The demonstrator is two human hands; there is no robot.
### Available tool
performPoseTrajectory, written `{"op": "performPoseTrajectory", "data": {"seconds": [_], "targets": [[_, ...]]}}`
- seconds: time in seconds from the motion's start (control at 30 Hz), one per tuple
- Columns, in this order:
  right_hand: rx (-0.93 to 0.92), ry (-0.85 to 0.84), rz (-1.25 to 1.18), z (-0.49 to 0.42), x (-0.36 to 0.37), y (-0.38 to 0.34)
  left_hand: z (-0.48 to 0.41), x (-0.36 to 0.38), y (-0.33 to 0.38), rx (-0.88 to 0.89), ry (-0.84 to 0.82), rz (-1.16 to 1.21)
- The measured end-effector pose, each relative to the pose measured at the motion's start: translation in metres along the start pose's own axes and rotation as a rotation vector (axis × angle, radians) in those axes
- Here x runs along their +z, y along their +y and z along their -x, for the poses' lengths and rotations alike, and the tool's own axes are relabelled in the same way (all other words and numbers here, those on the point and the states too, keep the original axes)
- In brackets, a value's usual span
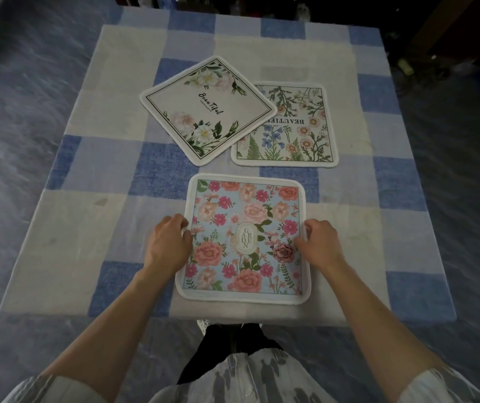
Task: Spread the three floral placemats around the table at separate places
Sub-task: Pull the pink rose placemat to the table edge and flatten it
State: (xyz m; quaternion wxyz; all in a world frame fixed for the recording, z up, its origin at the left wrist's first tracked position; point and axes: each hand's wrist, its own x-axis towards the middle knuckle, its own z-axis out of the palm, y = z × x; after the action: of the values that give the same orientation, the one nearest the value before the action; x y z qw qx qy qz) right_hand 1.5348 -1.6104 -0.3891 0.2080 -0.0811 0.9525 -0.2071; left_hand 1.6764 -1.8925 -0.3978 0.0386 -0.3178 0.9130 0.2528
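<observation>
Three floral placemats lie on the checked tablecloth (93, 216). The light-blue mat with pink flowers (250, 216) is nearest me, flat near the table's front edge. My left hand (167, 242) pinches its left edge, thumb on top. My right hand (320, 242) pinches its right edge the same way. Farther back, a cream mat with white roses (207, 109) lies turned like a diamond. Its right corner overlaps a cream wildflower mat (294, 135) at the centre right.
The square table carries a blue, white and beige checked cloth, with its front edge (175, 314) just before my body. Grey marbled floor (15, 112) surrounds the table. Dark furniture and clutter (407, 30) stand beyond the far edge.
</observation>
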Motion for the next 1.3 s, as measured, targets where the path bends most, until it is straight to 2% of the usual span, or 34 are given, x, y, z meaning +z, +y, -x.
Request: {"op": "performPoseTrajectory", "data": {"seconds": [0.3, 0.57, 0.77, 0.97, 1.3], "targets": [[0.004, -0.063, 0.100, -0.001, 0.006, -0.011, -0.015, 0.004, 0.005, 0.004, -0.142, -0.108], [0.016, -0.028, 0.042, -0.001, 0.008, -0.014, -0.019, 0.007, 0.003, 0.004, -0.100, -0.058], [0.015, 0.025, 0.016, -0.006, 0.007, -0.014, -0.005, 0.011, 0.000, -0.067, -0.088, -0.015], [0.028, 0.056, 0.009, 0.002, 0.015, -0.010, 0.001, 0.009, 0.001, -0.134, -0.005, 0.071], [0.094, 0.199, -0.065, 0.012, 0.022, -0.003, 0.005, 0.012, 0.004, -0.182, 0.077, 0.108]]}}
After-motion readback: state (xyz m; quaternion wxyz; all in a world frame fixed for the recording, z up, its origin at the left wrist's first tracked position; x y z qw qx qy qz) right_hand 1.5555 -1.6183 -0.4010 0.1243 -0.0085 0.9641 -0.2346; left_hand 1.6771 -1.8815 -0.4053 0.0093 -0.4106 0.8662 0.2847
